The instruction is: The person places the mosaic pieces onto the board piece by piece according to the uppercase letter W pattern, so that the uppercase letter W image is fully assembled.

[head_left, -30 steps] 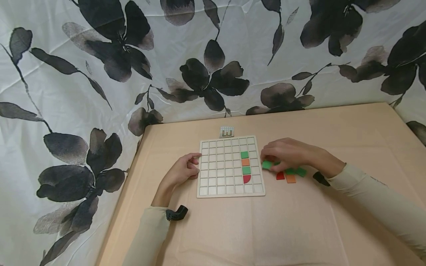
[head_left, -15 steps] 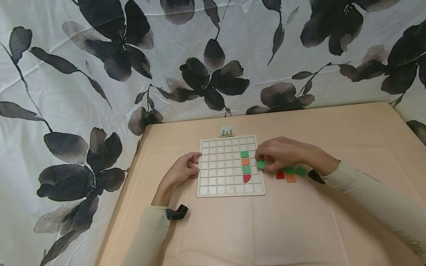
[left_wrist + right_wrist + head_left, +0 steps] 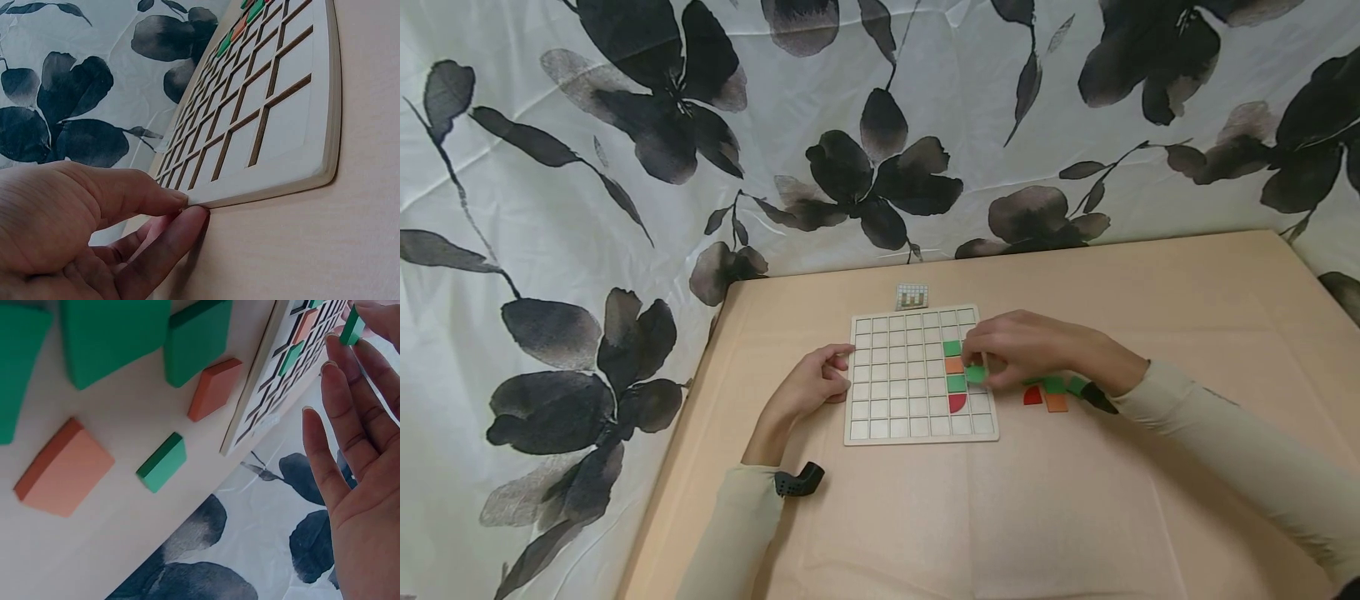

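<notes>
A pale grid board (image 3: pixel 917 442) lies on the table. My left hand (image 3: pixel 808 387) is at its left side; in the left wrist view the thumb and a finger pinch the board's edge (image 3: pixel 262 194). Above the board's right part, my right hand (image 3: pixel 1037 346) pinches a small green tile (image 3: pixel 976 374) between thumb and fingertips; the right wrist view shows this tile (image 3: pixel 352 328) edge-on. Left of it, one column of cells holds a green tile (image 3: pixel 951 348), an orange tile (image 3: pixel 953 365), another green tile (image 3: pixel 956 383) and a rounded red tile (image 3: pixel 957 403).
Right of the board lie loose tiles, among them a red one (image 3: pixel 1032 396), an orange one (image 3: pixel 1057 403) and a green one (image 3: pixel 1054 384), partly under the right forearm. A small card with a grid pattern (image 3: pixel 912 295) sits behind the board. Floral cloth (image 3: pixel 985 183) hangs beyond the table.
My right hand has moved left from the loose tiles to over the board, carrying the green tile. The left hand and the board have stayed in place.
</notes>
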`<state>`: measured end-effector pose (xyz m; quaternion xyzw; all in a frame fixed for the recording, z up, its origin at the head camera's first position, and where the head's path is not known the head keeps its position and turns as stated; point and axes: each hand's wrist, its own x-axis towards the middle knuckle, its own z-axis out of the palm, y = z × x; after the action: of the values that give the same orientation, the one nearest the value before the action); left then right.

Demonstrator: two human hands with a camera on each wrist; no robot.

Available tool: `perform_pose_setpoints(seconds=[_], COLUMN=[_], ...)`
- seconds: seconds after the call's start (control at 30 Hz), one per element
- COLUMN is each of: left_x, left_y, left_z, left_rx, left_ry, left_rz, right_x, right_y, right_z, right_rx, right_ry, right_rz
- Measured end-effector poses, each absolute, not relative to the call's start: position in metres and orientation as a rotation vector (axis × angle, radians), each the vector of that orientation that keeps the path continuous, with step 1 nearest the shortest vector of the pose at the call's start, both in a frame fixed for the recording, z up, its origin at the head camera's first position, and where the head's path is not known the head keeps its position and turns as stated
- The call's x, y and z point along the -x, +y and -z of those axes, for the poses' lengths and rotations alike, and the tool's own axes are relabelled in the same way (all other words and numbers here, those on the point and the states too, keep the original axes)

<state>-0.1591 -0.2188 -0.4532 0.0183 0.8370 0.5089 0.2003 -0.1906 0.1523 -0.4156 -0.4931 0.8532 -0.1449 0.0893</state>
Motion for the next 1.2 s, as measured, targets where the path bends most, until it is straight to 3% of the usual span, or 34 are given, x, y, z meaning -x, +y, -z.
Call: perform_pose_setpoints(seconds=[1.2], left_x=[0.158], left_y=[-0.218], left_z=[0.454], left_rx=[-0.036], left_ry=[2.353], left_rz=[-1.415], right_x=[0.188], right_y=[0.116], right_z=[0.419], right_rx=[1.651], right_ry=[2.438], right_rz=[0.429])
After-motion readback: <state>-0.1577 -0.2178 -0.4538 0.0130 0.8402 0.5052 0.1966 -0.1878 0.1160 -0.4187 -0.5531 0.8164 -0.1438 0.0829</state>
